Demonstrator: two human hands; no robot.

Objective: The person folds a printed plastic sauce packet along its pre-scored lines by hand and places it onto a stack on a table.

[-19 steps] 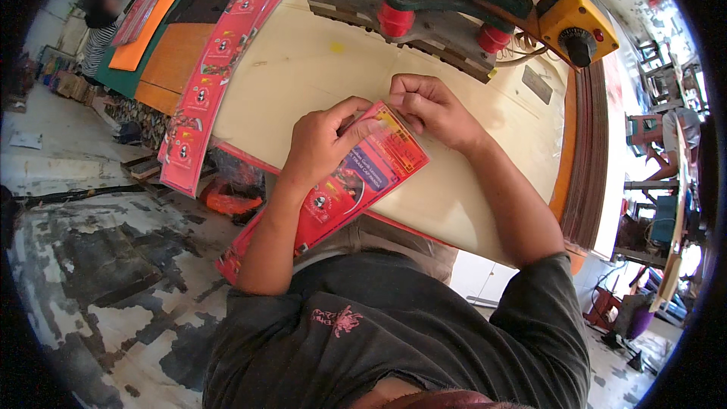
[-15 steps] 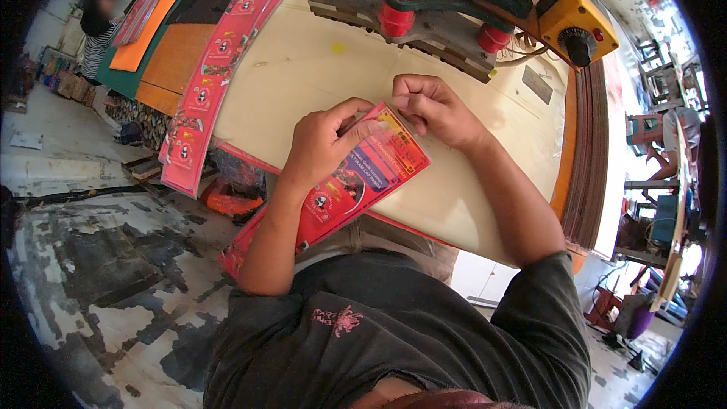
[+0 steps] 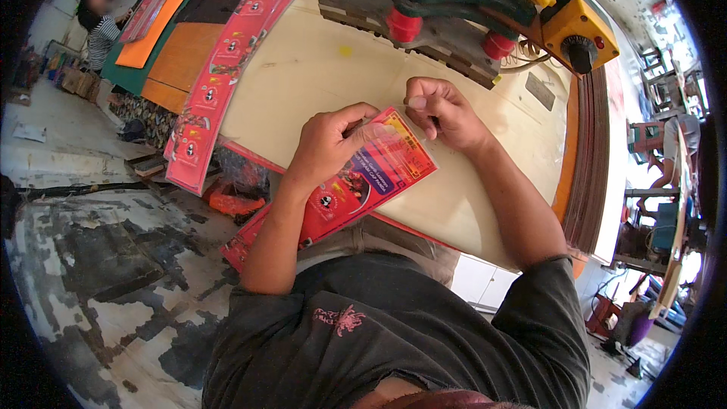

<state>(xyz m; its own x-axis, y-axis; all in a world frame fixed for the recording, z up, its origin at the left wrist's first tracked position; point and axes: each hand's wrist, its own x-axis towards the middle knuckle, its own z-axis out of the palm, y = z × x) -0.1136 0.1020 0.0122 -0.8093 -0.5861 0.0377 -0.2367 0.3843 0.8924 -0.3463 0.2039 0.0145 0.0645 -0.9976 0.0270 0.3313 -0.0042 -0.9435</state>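
Observation:
My left hand (image 3: 327,145) grips a long red printed plastic sheet (image 3: 337,208), thumb on top and fingers curled beneath. The sheet slants from below my left forearm up to the right, its upper end over the pale work surface (image 3: 303,79). Just beyond its top corner is my right hand (image 3: 448,115), fingers bent in and thumb pressed against them. A small gap shows between these fingers and the sheet's corner. Whether they pinch a scrap or a bit of film is too small to tell.
Beyond my hands stands a dark green machine head (image 3: 454,0) with red cushions. A yellow control box (image 3: 579,30) with a black knob hangs at its right. Matching red sheets (image 3: 219,76) lie along the left edge, beside an orange sheet (image 3: 160,23). A person (image 3: 98,26) stands far left.
My right hand has drawn slightly away from the sheet's corner, opening a small gap. The whole scene has shifted a little to the right; my left hand keeps its hold.

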